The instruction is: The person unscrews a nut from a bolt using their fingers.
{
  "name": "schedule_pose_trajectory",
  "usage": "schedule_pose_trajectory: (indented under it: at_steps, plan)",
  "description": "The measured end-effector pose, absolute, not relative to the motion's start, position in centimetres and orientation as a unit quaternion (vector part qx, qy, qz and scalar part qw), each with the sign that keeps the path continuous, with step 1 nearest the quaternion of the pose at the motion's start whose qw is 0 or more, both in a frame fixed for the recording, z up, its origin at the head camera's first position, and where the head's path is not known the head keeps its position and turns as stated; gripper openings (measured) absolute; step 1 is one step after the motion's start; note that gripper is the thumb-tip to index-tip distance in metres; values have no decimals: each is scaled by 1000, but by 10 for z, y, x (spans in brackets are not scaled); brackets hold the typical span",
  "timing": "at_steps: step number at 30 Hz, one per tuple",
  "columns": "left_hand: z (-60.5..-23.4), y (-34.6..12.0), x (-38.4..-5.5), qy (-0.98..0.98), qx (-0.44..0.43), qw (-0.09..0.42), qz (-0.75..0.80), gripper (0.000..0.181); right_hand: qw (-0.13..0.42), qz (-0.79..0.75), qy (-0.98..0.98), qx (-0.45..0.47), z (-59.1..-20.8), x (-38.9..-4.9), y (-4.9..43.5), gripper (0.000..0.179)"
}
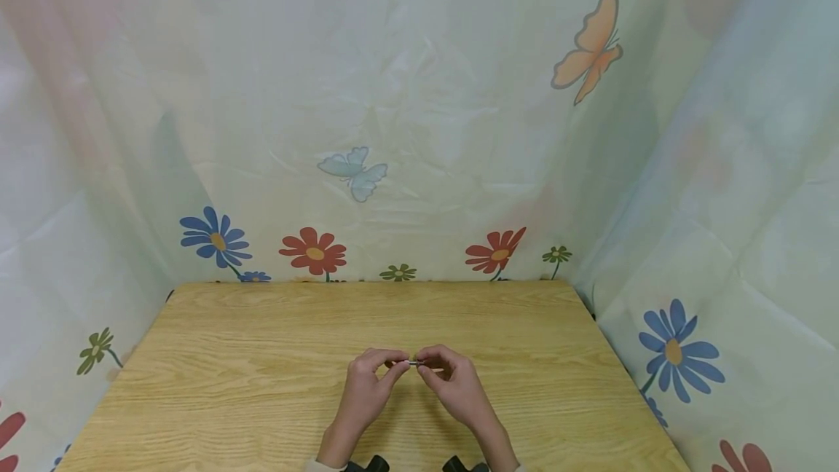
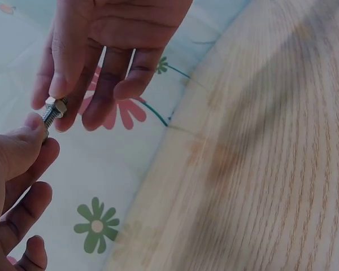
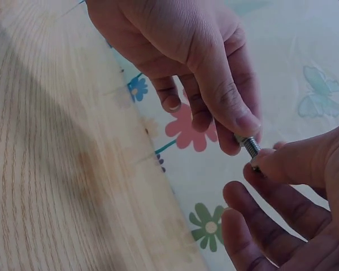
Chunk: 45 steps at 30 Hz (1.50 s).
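Note:
A small metal bolt [image 2: 49,118] is held level between the two hands, just above the table. The left hand [image 1: 365,387] pinches one end between thumb and forefinger, which mostly cover it. On the bolt's other end sits a hex nut [image 2: 57,106], and a bit of thread seems to show beyond it. There the right hand [image 1: 457,387] pinches with thumb and fingertips at the nut. Bare thread [image 3: 252,148] shows between the two thumbs in the right wrist view. The remaining fingers of both hands are loosely bent, away from the bolt.
A wood-grain table [image 1: 249,384] lies under the hands. A pale curtain [image 1: 419,93] printed with flowers and butterflies hangs behind the table and along both sides. Dark wrist devices [image 1: 370,464] show at the bottom edge of the head view.

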<state>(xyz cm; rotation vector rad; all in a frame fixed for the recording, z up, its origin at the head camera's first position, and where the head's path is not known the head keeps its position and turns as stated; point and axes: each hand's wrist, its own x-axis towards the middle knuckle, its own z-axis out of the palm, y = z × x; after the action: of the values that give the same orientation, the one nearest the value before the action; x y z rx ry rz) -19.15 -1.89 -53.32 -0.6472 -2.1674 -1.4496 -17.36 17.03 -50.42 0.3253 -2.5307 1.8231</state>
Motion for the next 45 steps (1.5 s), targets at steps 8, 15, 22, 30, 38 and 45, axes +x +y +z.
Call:
schedule_pose_trajectory:
  at_steps: [8,15,22,30,38,45]
  plan:
    - [-533,-19,-191,-791,-228,216,-525,10,44,605,-786,119,-505,-173,169,22]
    - [-533,-19,-190,-789,-226,212,-531,12,66,593,-797,91,-508,-176,167,23]
    - [-533,-19,-190,-784,-232,209,-536,12,18,565,-821,76,-513,-177,168,41]
    - [-534,-19,-190,-786,-233,210,-533,13,-5,556,-827,86,-515,-177,169,42]
    - [-534,-20,-189,-796,-218,191,-532,10,-9,558,-824,95,-511,-176,169,31]
    - [-533,-20,-189,-796,-217,184,-534,9,6,562,-822,98,-508,-174,169,23]
